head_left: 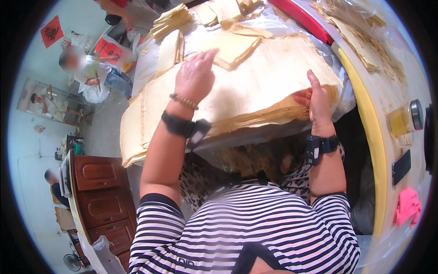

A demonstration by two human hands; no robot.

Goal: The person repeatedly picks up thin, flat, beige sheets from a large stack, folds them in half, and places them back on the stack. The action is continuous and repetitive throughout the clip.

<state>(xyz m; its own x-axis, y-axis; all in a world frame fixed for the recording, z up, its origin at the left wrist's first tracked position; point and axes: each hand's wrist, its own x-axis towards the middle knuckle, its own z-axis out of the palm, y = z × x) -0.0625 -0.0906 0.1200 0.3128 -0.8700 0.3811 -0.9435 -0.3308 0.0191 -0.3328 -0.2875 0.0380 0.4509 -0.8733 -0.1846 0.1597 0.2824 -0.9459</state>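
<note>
In front of me lies a broad stack of thin, pale yellow sheets (pixel 269 64) with ragged brown edges; I cannot tell their material. My left hand (pixel 196 75), slightly blurred, reaches over the stack with its fingers stretched out. Beyond its fingertips a smaller folded pile of yellow sheets (pixel 237 45) rests on top. At the stack's near right corner is my right hand (pixel 315 100). Its thumb points up, apart from the other fingers, which bend against the layered edge. Nothing is visibly gripped in either hand.
Folded bundles (pixel 171 23) lie at the back left. On the right-hand table stand a glass jar (pixel 400 119) of yellow liquid, a phone (pixel 401 167) and a pink cloth (pixel 407 207). A wooden cabinet (pixel 100 192) stands left. Another person (pixel 93 75) works at far left.
</note>
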